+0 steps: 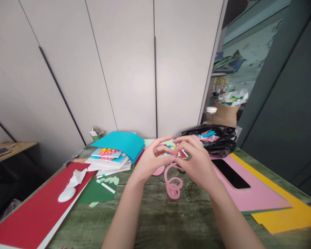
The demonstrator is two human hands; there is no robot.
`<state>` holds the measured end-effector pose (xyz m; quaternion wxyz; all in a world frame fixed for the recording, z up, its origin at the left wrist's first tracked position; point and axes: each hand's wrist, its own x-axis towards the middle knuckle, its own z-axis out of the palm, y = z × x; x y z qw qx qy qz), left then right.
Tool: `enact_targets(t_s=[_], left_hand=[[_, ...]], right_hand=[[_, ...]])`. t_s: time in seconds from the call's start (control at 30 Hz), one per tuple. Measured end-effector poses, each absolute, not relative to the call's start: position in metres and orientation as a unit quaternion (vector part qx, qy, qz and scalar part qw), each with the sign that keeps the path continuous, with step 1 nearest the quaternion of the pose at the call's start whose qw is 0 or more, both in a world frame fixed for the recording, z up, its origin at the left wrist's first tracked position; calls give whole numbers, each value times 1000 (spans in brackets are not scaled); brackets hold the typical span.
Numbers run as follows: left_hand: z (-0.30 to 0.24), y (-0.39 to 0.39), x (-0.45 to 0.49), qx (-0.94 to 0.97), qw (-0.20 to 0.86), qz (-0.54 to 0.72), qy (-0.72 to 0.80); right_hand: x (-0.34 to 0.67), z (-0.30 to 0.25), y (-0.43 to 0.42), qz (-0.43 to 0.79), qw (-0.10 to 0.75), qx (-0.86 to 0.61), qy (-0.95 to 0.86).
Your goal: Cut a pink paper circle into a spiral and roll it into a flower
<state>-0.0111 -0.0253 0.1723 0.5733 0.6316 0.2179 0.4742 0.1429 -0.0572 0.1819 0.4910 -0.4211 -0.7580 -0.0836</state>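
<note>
A curled pink paper strip (173, 194) hangs in loose loops below my fingers, above the green table. My left hand (153, 159) and my right hand (194, 157) meet at the fingertips, both closed in a pinch around the strip's upper end. The exact bit between the fingers is small and mostly hidden. Just behind my left wrist lies a round pink paper piece (159, 170). Farther back, a sheet with coloured dots (168, 143) is partly covered by my hands.
At left, red card (20, 211) carries a white oval object (66, 194); green paper (93, 192) holds a white pen (106, 186). Blue sheets (116, 143) top a stack. Right, a phone (230, 174) lies on pink card (259, 199), near a black plastic bag (223, 141).
</note>
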Motion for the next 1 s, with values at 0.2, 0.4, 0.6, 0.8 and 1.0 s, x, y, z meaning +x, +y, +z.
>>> enact_targets(t_s=[0.2, 0.4, 0.6, 0.8, 1.0], left_hand=[[173, -23, -15, 586, 627, 481, 178], [174, -21, -17, 594, 623, 476, 180], [176, -25, -17, 610, 595, 481, 206], [177, -27, -18, 640, 570, 461, 229], [178, -27, -21, 650, 560, 460, 229]], right_hand=[[143, 183, -61, -74, 489, -401, -771], [143, 180, -61, -71, 463, -391, -792], [146, 177, -57, -64, 426, -394, -812], [144, 178, -56, -66, 456, -411, -786], [144, 178, -56, -73, 466, -423, -774]])
